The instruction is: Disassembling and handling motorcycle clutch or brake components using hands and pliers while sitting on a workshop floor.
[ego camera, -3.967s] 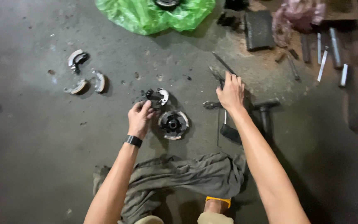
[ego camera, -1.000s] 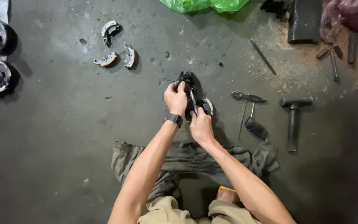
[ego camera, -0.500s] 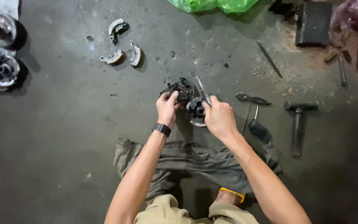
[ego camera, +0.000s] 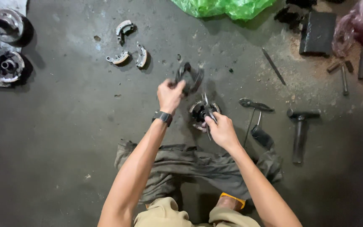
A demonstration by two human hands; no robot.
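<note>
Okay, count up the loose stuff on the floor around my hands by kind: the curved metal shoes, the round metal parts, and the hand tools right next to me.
Curved metal shoes: 3
Round metal parts, one in the left hand at, one on the floor: 2
Hand tools, a hammer, pliers, one in the right hand at: 3
Total: 8

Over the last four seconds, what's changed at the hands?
The right hand left the tools on the floor, came in and took up a thin metal tool over the round hub part. The left hand lifted a dark curved part up and away from the hub. The three brake shoes, the hammer and the grey cloth lie as before.
</note>
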